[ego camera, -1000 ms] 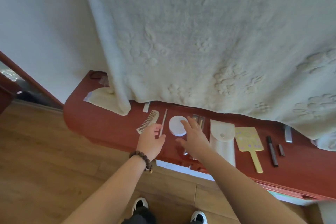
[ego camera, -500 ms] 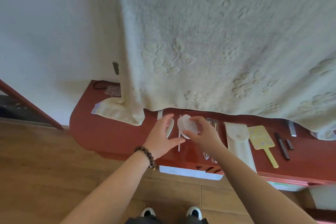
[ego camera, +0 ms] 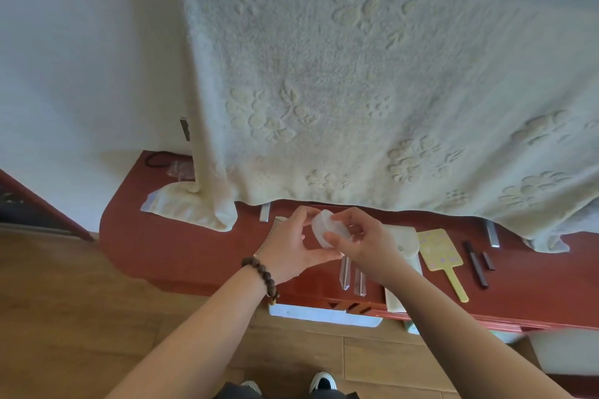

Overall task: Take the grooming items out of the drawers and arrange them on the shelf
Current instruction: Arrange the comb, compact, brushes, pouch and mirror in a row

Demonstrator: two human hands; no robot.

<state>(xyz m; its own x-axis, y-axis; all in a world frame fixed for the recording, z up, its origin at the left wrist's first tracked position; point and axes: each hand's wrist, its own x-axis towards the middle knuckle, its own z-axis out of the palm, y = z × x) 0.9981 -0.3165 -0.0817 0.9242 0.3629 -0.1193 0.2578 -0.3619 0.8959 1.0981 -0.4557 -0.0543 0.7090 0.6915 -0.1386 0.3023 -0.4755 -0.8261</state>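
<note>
The small round white container (ego camera: pixel 319 230) sits between my two hands, lifted just above the red shelf (ego camera: pixel 181 253). It looks like light, hard plastic with smooth sides, so I judge it slippery and best pinched across its rim rather than by the curved wall. My right hand (ego camera: pixel 359 244) clamps it from the right, fingers over the top and thumb under; my left hand (ego camera: pixel 291 248) cups it from the left, fingertips at its upper edge. Whether it has a lid that could loosen I cannot tell.

Just below my right hand lie two clear narrow pieces (ego camera: pixel 351 275); beyond its wrist, a white pouch (ego camera: pixel 406 238), then a yellow hand mirror (ego camera: pixel 440 251). A comb (ego camera: pixel 269 235) lies partly hidden behind my left hand. The shelf is glossy wood. A cream embossed towel (ego camera: pixel 356 91) hangs above both hands, against a white wall.
</note>
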